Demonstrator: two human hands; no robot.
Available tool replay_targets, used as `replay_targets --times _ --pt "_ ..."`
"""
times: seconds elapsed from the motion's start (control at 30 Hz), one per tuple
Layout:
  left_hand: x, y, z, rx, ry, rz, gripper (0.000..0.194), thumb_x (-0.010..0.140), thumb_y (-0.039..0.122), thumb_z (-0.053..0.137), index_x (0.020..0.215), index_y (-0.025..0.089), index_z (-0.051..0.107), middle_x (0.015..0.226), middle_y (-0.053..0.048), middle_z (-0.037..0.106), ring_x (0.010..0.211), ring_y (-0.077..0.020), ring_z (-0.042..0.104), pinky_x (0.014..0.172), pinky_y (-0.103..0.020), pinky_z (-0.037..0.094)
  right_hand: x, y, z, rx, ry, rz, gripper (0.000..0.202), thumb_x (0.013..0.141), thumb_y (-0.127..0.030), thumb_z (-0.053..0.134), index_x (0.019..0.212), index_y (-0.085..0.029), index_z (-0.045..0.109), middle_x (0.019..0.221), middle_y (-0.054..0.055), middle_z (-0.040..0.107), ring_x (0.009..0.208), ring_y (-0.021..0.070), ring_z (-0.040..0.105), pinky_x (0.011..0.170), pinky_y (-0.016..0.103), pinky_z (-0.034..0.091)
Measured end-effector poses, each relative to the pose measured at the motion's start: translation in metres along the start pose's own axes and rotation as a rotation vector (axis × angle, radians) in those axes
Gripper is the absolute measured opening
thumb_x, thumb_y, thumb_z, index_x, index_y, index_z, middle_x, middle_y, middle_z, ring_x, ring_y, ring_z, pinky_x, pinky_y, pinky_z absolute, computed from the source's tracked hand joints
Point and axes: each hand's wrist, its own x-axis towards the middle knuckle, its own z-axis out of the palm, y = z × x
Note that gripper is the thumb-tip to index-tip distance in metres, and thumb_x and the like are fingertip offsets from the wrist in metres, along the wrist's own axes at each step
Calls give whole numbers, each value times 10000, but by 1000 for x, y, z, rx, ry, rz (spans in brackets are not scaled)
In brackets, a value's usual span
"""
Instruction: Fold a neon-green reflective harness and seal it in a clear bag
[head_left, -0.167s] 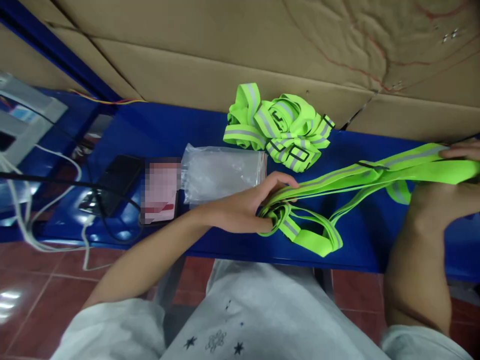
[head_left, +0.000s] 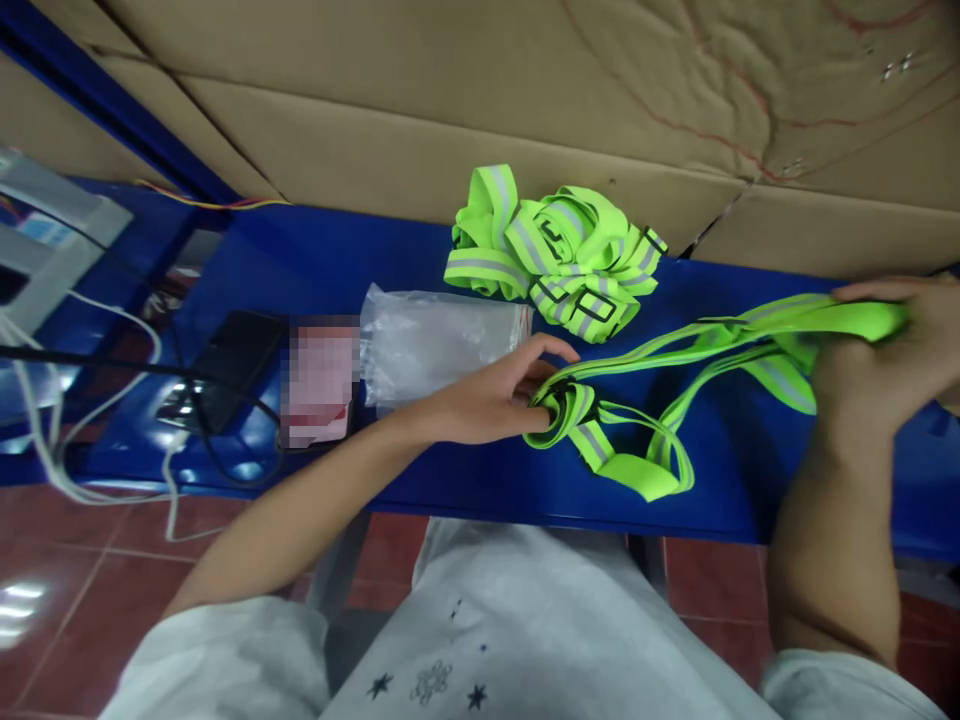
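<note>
My left hand [head_left: 510, 395] is closed on the rolled end of a neon-green reflective strap [head_left: 634, 472] with a grey stripe. From there the strap runs right in several layers, and one loop hangs down onto the blue table. At the right my right hand [head_left: 892, 345], partly blurred, grips the other end of the same strap. Behind them lies a heap of similar reflective straps [head_left: 570, 235] with black buckles. A stack of clear plastic bags [head_left: 442, 340] lies just beyond my left wrist.
On the blue table [head_left: 315, 260] a pinkish blurred-out item [head_left: 319, 385] and a black device [head_left: 232, 365] with cables lie at the left. A grey metal frame [head_left: 90, 235] stands farther left. Brown cardboard [head_left: 420, 130] walls the back edge.
My right hand's end of the strap has come left and the strap has slackened a little. My left hand has risen slightly with the rolled end.
</note>
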Motion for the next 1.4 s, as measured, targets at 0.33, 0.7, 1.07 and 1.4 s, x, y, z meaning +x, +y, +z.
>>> replay_targets --times 0.33,0.7,1.07,1.4 --pt "9 -10 12 -231 177 -131 439 849 191 621 1277 219 525 895 22 667 743 -116 659 701 -244 521 -40 -105 -44 585 -506 -323 376 983 -368 641 1338 -247 661 1376 132 660 1322 270 614 1141 471 458" --pt "10 -6 8 -344 341 -82 361 991 402 526 1301 218 522 1150 -97 717 1015 -257 749 868 -420 630 -95 -141 -37 291 -770 -594 486 934 -384 693 1354 -163 585 1201 134 716 1078 318 662 895 433 484" --pt "1 -24 25 1176 333 597 319 962 343 653 1272 267 653 1636 -126 453 1534 -342 387 1262 -564 266 -93 -144 -41 189 -743 -741 582 982 -359 627 1505 -143 489 1175 151 670 1077 321 586 891 429 412" --pt "5 -26 24 1120 320 512 255 869 253 705 1118 208 671 1462 -147 582 1403 -330 502 1195 -552 336 -95 -144 -42 222 -765 -802 818 978 -355 637 1669 -153 250 1172 145 658 1068 322 562 888 439 401"
